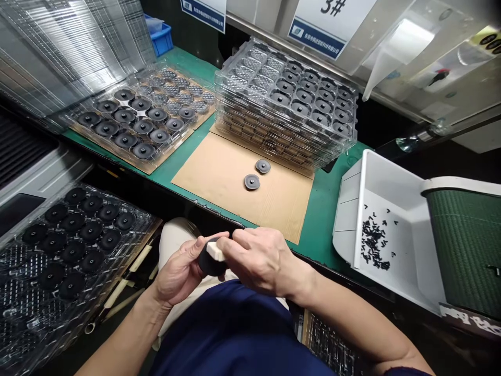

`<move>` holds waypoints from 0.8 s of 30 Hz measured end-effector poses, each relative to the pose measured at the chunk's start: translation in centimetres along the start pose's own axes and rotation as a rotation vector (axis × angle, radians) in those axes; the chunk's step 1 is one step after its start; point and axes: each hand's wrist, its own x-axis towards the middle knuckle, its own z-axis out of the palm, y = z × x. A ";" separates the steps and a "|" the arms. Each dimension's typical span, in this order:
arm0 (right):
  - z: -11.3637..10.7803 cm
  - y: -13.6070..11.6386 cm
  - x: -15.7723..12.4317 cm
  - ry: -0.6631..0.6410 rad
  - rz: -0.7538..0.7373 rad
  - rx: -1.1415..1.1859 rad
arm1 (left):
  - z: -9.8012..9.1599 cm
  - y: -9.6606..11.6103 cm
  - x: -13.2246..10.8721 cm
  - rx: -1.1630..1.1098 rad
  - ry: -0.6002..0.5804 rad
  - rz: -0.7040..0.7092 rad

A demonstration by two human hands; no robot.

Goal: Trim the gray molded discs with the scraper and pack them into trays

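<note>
Close to my lap, my left hand (180, 271) grips a round black plastic part (211, 262) by its edge. My right hand (263, 257) pinches a small cream-coloured block (215, 251) and holds it against the face of that part. The right fingertips partly cover the block, so its full shape is hidden. Beyond my hands, two loose dark discs, a nearer disc (251, 182) and a farther disc (263, 166), lie on a sheet of cardboard (219, 172). Each has a small raised centre.
A stack of clear trays (270, 120) holding discs stands behind the cardboard. Another disc-filled tray (156, 154) lies left on the green bench; a lower tray (129, 201) sits nearer. At right, a white bin (395, 219) with small black pieces adjoins a green conveyor belt (465, 245).
</note>
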 end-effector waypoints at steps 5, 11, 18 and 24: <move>-0.7 0.7 0.9 -0.115 -0.172 -0.078 | 0.2 -0.3 0.0 -0.065 -0.091 -0.109; -0.2 1.1 1.0 -0.075 -0.071 0.024 | 0.2 -0.1 -0.2 -0.148 0.035 0.073; 1.8 -1.0 0.3 0.035 0.252 0.362 | 0.1 0.7 -0.5 0.000 0.130 0.399; 1.1 -0.3 0.8 0.057 0.239 0.240 | -0.2 0.9 -0.4 -0.030 0.130 0.336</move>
